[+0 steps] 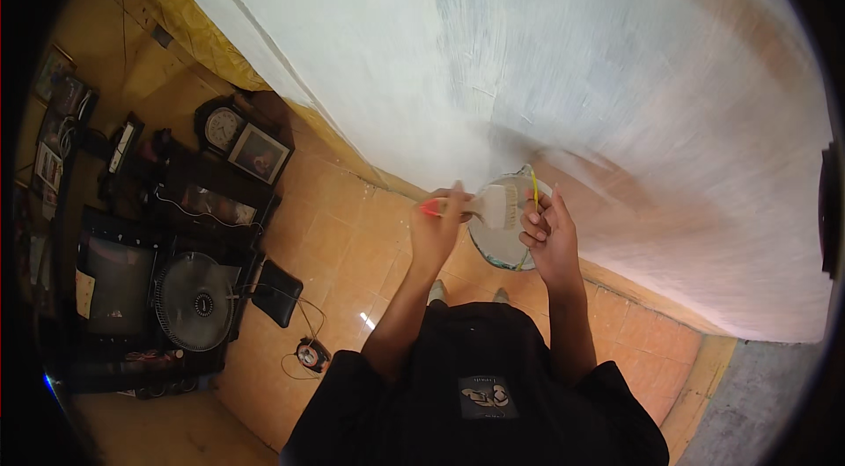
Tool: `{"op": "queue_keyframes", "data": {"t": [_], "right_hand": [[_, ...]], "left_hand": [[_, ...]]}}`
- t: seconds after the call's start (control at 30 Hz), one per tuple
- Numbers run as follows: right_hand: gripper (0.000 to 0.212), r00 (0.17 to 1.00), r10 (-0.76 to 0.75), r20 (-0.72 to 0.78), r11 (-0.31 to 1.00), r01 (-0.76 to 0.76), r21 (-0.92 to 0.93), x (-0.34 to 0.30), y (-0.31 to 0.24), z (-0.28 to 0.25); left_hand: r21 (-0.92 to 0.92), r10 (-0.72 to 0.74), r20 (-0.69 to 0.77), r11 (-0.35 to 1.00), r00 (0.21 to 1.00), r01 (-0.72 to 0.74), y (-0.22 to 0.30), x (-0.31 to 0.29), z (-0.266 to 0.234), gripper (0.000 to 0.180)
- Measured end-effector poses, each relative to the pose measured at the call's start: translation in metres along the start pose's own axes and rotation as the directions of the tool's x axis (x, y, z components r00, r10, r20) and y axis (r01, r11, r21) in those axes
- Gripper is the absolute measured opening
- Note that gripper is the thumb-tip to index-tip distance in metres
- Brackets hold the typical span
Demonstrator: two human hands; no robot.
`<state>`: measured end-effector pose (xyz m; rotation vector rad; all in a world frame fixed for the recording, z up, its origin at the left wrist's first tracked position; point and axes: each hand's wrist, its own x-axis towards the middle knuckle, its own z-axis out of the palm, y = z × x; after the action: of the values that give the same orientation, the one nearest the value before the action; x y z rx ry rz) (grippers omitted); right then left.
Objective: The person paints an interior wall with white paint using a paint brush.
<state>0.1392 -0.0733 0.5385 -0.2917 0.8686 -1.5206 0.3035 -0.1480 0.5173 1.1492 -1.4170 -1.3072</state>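
My left hand (pixel 437 227) is closed round the red handle of a wide paintbrush (pixel 498 206). The brush lies roughly level, its bristles pointing right over the mouth of a paint bucket (pixel 476 245). Pale paint shows inside the bucket below the brush. Hooked in the curled fingers of my right hand (pixel 552 235) is the bucket's thin yellow handle (pixel 534 187), and the bucket hangs close to the wall. Whether the bristles touch the paint, I cannot tell.
A wall (pixel 563 52) with streaky white paint rises ahead and to the right; brownish patches show on it. At left stand a fan (pixel 195 300), a clock (pixel 222 126) and a framed picture (pixel 259 153). A corded round object (pixel 311 354) lies on the tiled floor (pixel 330 233).
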Motion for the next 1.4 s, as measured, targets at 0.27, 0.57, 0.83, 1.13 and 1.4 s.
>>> {"op": "queue_keyframes", "data": {"t": [0.27, 0.57, 0.83, 1.13, 1.4], "right_hand": [[0.042, 1.000, -0.020, -0.007, 1.000, 0.020, 0.015, 0.007, 0.008, -0.008], [0.041, 1.000, -0.001, 0.005, 1.000, 0.001, 0.015, 0.008, 0.008, -0.009], [0.040, 0.999, -0.048, -0.008, 0.998, 0.049, 0.039, 0.012, 0.010, -0.014], [0.039, 1.000, 0.012, 0.005, 0.999, -0.012, 0.046, 0.016, 0.021, -0.029], [0.040, 0.996, 0.067, -0.056, 0.997, -0.064, 0.042, 0.017, 0.024, -0.027]], "left_hand": [[-0.554, -0.373, 0.090, 0.752, 0.924, 0.357, -0.032, -0.024, -0.029, 0.033], [-0.189, -0.082, 0.050, 0.978, 0.995, 0.090, 0.011, -0.024, -0.032, 0.032], [-0.615, -0.196, -0.259, 0.789, 0.946, -0.005, 0.008, 0.003, -0.034, 0.037], [-0.657, 0.134, -0.582, 0.503, 0.802, -0.561, 0.175, 0.107, -0.036, 0.027], [-0.572, 0.222, -0.650, 0.487, 0.727, -0.660, 0.178, 0.146, -0.018, 0.034]]}}
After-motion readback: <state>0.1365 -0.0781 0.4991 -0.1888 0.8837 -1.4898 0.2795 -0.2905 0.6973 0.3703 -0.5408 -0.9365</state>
